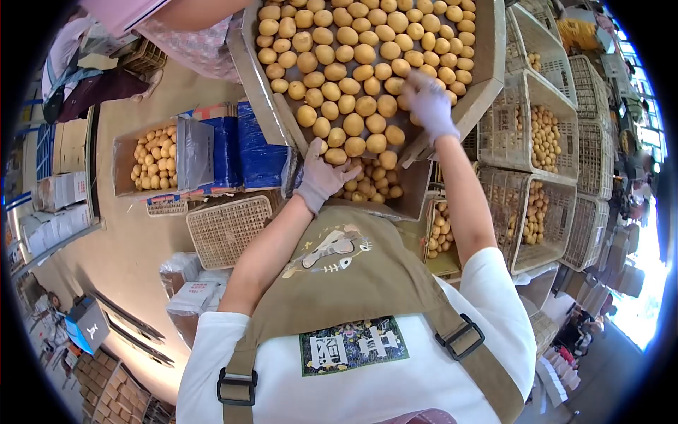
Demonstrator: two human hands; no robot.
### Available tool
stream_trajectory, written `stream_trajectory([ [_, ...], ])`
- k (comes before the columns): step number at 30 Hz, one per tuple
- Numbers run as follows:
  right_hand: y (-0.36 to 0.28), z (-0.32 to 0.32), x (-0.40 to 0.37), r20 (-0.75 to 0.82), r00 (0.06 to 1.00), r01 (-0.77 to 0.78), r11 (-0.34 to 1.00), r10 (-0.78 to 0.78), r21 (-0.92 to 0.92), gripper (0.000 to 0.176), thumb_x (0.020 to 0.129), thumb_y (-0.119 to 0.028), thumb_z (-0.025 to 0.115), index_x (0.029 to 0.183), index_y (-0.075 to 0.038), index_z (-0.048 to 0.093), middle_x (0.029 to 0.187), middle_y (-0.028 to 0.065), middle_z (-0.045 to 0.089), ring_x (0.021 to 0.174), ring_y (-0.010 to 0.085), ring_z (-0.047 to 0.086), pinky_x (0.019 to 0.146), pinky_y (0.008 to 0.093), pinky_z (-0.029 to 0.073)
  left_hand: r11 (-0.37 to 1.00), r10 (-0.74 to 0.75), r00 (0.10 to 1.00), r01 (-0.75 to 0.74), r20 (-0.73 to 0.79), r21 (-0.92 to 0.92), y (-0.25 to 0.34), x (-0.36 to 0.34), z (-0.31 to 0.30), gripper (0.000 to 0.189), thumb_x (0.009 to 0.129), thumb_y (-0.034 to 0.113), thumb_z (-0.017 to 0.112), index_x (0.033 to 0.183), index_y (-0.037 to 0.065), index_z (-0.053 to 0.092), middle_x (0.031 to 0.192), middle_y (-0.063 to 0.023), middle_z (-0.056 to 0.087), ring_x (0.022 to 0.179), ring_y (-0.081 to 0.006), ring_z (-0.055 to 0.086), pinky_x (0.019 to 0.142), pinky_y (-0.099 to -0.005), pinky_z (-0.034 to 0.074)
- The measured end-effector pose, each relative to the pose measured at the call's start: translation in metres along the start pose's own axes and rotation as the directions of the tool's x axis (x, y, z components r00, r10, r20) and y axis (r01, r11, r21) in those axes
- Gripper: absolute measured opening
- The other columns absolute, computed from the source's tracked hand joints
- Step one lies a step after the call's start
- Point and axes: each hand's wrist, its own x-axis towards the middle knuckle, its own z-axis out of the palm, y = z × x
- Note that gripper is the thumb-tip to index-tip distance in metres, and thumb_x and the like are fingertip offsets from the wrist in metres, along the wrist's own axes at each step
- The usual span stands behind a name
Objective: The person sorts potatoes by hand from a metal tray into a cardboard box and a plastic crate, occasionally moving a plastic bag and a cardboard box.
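A wide tray (487, 95) with raised sides carries a layer of round yellow-brown fruits (364, 53) and narrows toward me. At its lower left mouth is my left hand (321, 178), in a light glove, fingers spread beside the nearest fruits. My right hand (429, 106), also gloved, reaches over the right part of the tray among the fruits. Its fingers are smeared by motion, so I cannot tell whether they grip one. Below the mouth, right in front of my apron (346, 261), sits a box (418, 191) with more of these fruits.
Plastic crates (528, 127) holding fruits stand stacked at the right. To the left are a carton (123, 166) of fruits, blue-wrapped boxes (261, 152) and an upturned-looking crate (229, 230). A person in pink (127, 10) stands at the tray's upper left.
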Motion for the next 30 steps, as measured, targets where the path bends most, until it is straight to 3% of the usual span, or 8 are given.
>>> stream_trajectory([
  [2,0.010,-0.001,0.041,-0.086,0.996,-0.001,1.000,0.001,-0.004,0.040,0.091,-0.029,0.056,0.128,-0.013,0.059,0.122,0.0157,0.065,0.109,0.0340,0.064,0.090,0.0450,0.052,0.998,-0.027,0.995,0.032,0.092,-0.054,0.000,0.007,-0.007,0.082,0.088,0.072,0.050,0.149,0.018,0.036,0.154,-0.0105,0.032,0.144,-0.0357,0.026,0.113,-0.0646,0.026],
  [5,-0.010,-0.015,0.072,0.225,0.917,-0.290,0.938,0.330,-0.191,0.056,0.087,-0.029,0.060,0.140,-0.011,0.054,0.142,0.0148,0.056,0.129,0.0296,0.055,0.101,0.0388,0.047,0.991,-0.023,0.998,0.030,0.054,-0.131,-0.006,0.020,-0.010,0.091,0.084,0.077,0.050,0.151,0.017,0.033,0.157,-0.0105,0.028,0.144,-0.0358,0.025,0.114,-0.0634,0.024],
  [8,0.014,-0.007,0.077,0.260,0.938,-0.231,0.973,0.230,-0.025,0.049,0.085,-0.028,0.064,0.130,-0.008,0.060,0.130,0.0149,0.063,0.125,0.0292,0.057,0.100,0.0381,0.047,0.986,-0.045,0.996,0.057,0.080,-0.157,-0.007,0.025,-0.007,0.093,0.084,0.080,0.043,0.150,0.016,0.035,0.154,-0.0113,0.034,0.140,-0.0355,0.034,0.113,-0.0641,0.027],
  [15,0.035,-0.024,-0.068,-0.335,0.919,-0.014,0.864,0.210,0.503,0.014,0.083,-0.007,0.067,0.097,-0.002,0.066,0.084,0.0090,0.061,0.073,0.0201,0.059,0.073,0.0305,0.051,0.976,-0.044,0.994,0.065,0.102,-0.209,-0.007,0.025,-0.003,0.093,0.085,0.081,0.040,0.151,0.015,0.035,0.152,-0.0111,0.037,0.138,-0.0371,0.038,0.112,-0.0643,0.029],
  [21,0.042,-0.046,-0.128,-0.377,0.916,-0.050,0.971,0.139,0.235,0.027,0.085,-0.006,0.068,0.111,-0.004,0.069,0.106,0.0159,0.069,0.096,0.0305,0.068,0.081,0.0375,0.054,0.960,-0.039,0.999,0.028,-0.035,-0.278,-0.013,0.025,0.005,0.094,0.083,0.080,0.046,0.151,0.015,0.033,0.152,-0.0122,0.034,0.140,-0.0378,0.034,0.113,-0.0662,0.025],
  [23,0.016,-0.049,-0.103,-0.374,0.921,0.135,0.989,-0.103,0.061,0.033,0.084,-0.008,0.067,0.117,-0.008,0.068,0.115,0.0154,0.068,0.098,0.0330,0.067,0.085,0.0407,0.053,0.965,-0.048,0.998,0.036,-0.038,-0.261,-0.013,0.025,0.005,0.093,0.084,0.079,0.047,0.150,0.015,0.034,0.151,-0.0132,0.035,0.136,-0.0377,0.036,0.111,-0.0674,0.028],
  [27,0.006,-0.012,-0.018,-0.371,0.924,0.092,0.996,-0.091,-0.017,0.045,0.089,-0.022,0.059,0.134,-0.021,0.058,0.131,0.0144,0.059,0.107,0.0355,0.063,0.094,0.0451,0.049,0.975,-0.072,0.997,0.064,-0.027,-0.215,-0.008,0.025,-0.001,0.090,0.085,0.078,0.044,0.148,0.014,0.036,0.148,-0.0136,0.038,0.133,-0.0372,0.039,0.109,-0.0669,0.033],
  [30,-0.010,-0.003,0.026,0.123,0.978,-0.131,0.956,0.168,-0.262,0.053,0.091,-0.037,0.055,0.141,-0.021,0.051,0.137,0.0183,0.055,0.121,0.0407,0.055,0.104,0.0469,0.043,0.978,-0.079,0.997,0.075,-0.012,-0.192,-0.006,0.024,-0.004,0.088,0.086,0.078,0.043,0.147,0.015,0.037,0.147,-0.0133,0.040,0.132,-0.0367,0.040,0.109,-0.0663,0.035],
])
